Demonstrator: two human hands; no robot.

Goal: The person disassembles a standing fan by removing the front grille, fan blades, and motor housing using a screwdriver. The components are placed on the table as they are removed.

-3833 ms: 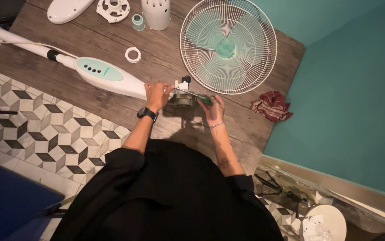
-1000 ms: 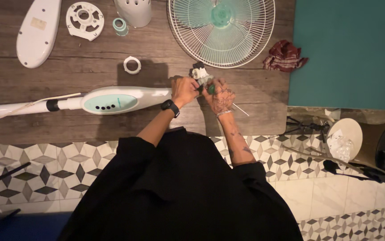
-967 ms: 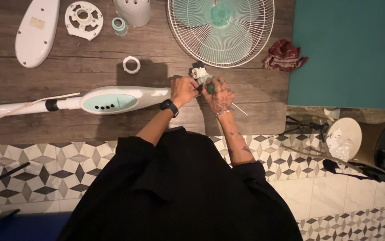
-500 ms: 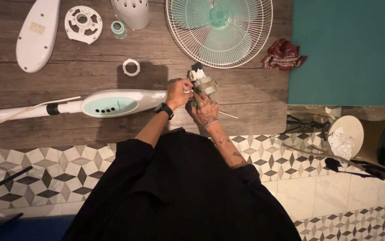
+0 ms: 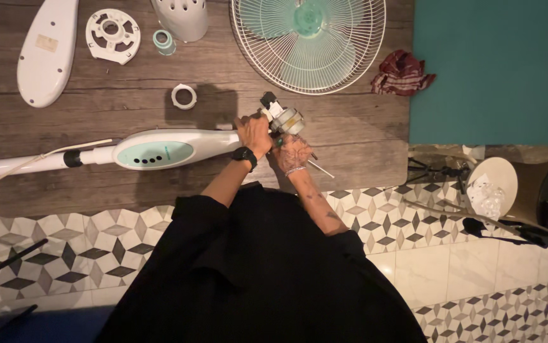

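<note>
Head view, looking straight down on a wooden desk [image 5: 350, 136] beside a teal wall.

Left hand [image 5: 254, 131], black watch on its wrist, is closed around the end of the white fan neck [image 5: 178, 148] where it meets the bare fan motor [image 5: 284, 120]. The motor sits at the desk's middle, tilted, just below the fan guard [image 5: 308, 37], its thin shaft [image 5: 320, 169] pointing down and right over the desk's near edge.

Right hand [image 5: 294, 152], bracelet on the wrist, is curled shut on a green-handled screwdriver [image 5: 278, 143], just beneath the motor and touching the left hand. The tool's tip is hidden between the hands.

The neck carries a pale green control panel and runs left into a white pole [image 5: 13, 166] with a cord lying along it.

Spread over the far side of the desk: a long white cover [image 5: 43, 47], a round white bracket [image 5: 112, 27], a small green cap [image 5: 163, 40], a white vented housing [image 5: 182, 16], and a white ring [image 5: 184, 96] lying alone. A red rag [image 5: 402, 71] sits at the right edge.

Patterned tile floor [image 5: 64, 235] below.
</note>
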